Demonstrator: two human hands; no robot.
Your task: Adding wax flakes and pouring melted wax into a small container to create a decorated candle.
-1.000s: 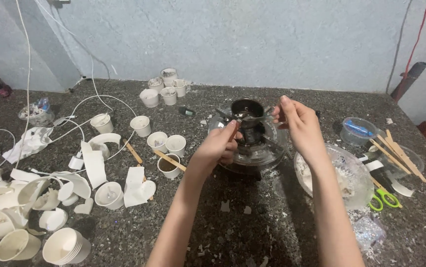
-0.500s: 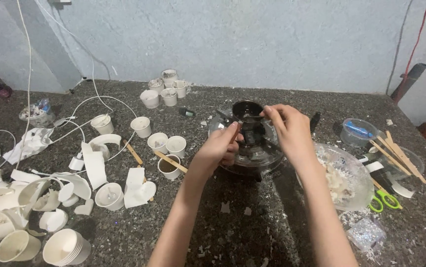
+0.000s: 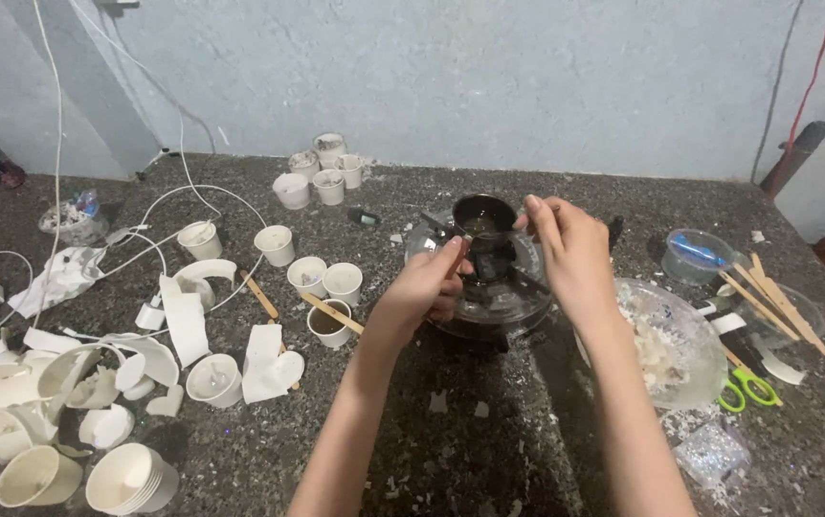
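Where grey wall (image 3: 489,77) meets speckled counter (image 3: 489,450) | both hands pinch, left hand (image 3: 427,287), right hand (image 3: 566,244), at small dark pot (image 3: 482,214)

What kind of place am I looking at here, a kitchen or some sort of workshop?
Probably a makeshift craft bench, perhaps for candle making, not a proper kitchen. A dark speckled stone counter against a bare wall carries many small white cups, a bowl of white flakes, and a small dark pot that both hands reach for.
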